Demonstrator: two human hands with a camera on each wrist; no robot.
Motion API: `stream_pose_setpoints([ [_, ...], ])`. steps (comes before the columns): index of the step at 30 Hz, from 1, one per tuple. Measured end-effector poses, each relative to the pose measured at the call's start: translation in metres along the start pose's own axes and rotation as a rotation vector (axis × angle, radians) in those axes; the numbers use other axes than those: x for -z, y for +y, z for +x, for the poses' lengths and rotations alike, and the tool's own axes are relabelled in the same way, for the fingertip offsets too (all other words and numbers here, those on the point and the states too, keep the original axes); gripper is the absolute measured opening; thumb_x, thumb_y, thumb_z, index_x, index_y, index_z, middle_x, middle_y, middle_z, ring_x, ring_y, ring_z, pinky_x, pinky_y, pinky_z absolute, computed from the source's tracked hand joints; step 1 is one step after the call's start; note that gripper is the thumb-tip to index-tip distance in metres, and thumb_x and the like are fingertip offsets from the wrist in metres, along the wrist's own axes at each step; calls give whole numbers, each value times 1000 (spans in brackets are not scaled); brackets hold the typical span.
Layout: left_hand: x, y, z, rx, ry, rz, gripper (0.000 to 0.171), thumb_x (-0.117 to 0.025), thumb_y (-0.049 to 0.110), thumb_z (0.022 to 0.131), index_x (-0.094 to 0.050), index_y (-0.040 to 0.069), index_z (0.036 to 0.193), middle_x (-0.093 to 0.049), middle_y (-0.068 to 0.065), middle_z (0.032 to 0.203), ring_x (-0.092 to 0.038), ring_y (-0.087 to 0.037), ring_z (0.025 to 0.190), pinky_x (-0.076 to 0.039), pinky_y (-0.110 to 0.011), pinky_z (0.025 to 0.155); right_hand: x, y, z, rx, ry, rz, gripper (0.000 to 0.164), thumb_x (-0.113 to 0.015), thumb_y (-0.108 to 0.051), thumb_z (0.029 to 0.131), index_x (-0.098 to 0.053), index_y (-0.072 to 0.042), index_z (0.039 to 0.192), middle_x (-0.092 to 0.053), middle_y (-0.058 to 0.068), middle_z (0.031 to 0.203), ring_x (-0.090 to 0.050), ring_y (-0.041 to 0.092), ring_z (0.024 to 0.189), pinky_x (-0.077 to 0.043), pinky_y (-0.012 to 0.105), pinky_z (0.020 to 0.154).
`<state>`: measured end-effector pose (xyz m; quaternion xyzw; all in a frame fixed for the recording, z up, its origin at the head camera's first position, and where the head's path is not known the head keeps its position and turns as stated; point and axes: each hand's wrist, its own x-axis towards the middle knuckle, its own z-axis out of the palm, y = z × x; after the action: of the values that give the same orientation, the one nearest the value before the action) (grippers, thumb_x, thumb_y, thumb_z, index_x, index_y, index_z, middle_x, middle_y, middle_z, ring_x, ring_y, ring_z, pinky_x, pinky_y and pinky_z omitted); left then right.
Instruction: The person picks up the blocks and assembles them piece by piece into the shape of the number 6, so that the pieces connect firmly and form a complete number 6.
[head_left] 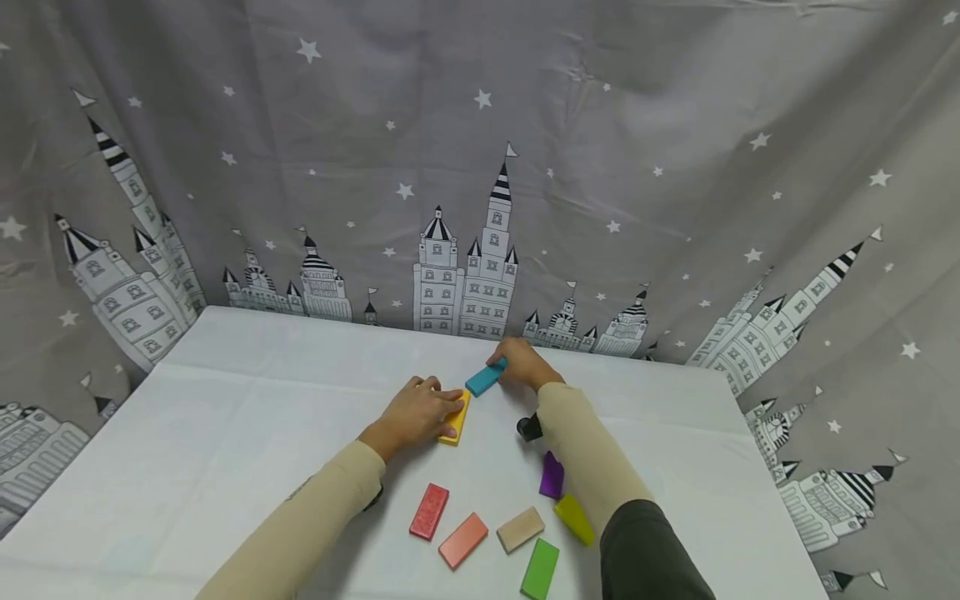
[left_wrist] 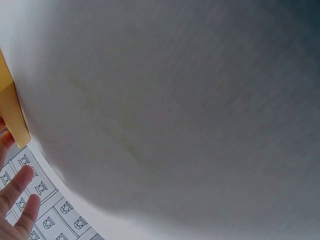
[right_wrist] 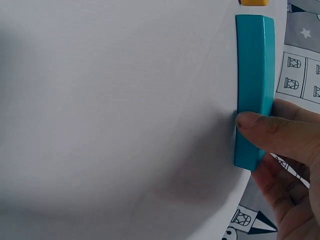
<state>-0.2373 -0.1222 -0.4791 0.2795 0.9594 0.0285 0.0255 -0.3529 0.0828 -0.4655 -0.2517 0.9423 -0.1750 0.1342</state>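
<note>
Near the middle of the white table, my left hand (head_left: 417, 413) holds a yellow block (head_left: 458, 423), its fingers over the block's left side and far end. The left wrist view catches just an edge of that yellow block (left_wrist: 12, 107) and some spread fingers (left_wrist: 22, 190). Farther back and to the right, my right hand (head_left: 527, 365) pinches one end of a blue block (head_left: 485, 377). In the right wrist view the thumb lies across the blue block (right_wrist: 251, 65), with other fingers behind it. The blue block's near end lies close to the yellow block's far end.
Closer to me lie a red block (head_left: 429, 512), a coral block (head_left: 462, 541), a plain wooden block (head_left: 521, 530), a green block (head_left: 540, 569), a yellow-green block (head_left: 574, 520) and a purple block (head_left: 552, 476). A grey castle-print curtain (head_left: 360, 167) hangs behind the table (head_left: 247, 400).
</note>
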Motion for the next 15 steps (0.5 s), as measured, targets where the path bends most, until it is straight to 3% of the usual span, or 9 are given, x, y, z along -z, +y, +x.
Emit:
stream_pose_setpoints([
  [7,-2,0,1,1,-14,14,54,-63,51,86,-61,23,132,-53,6,141,-52,-21,111,-40,-44,99,0,-8,6,-5,15,-11,36,-77,6,75,-75,-10,107,-65,4,109,-55,22,108,-41,36,99],
  [15,0,0,-1,0,-14,21,54,-63,50,86,-61,22,132,-54,5,140,-52,-22,110,-40,-44,98,-4,-10,15,45,21,-34,35,-76,6,76,-75,-11,106,-66,5,110,-55,23,111,-41,38,101],
])
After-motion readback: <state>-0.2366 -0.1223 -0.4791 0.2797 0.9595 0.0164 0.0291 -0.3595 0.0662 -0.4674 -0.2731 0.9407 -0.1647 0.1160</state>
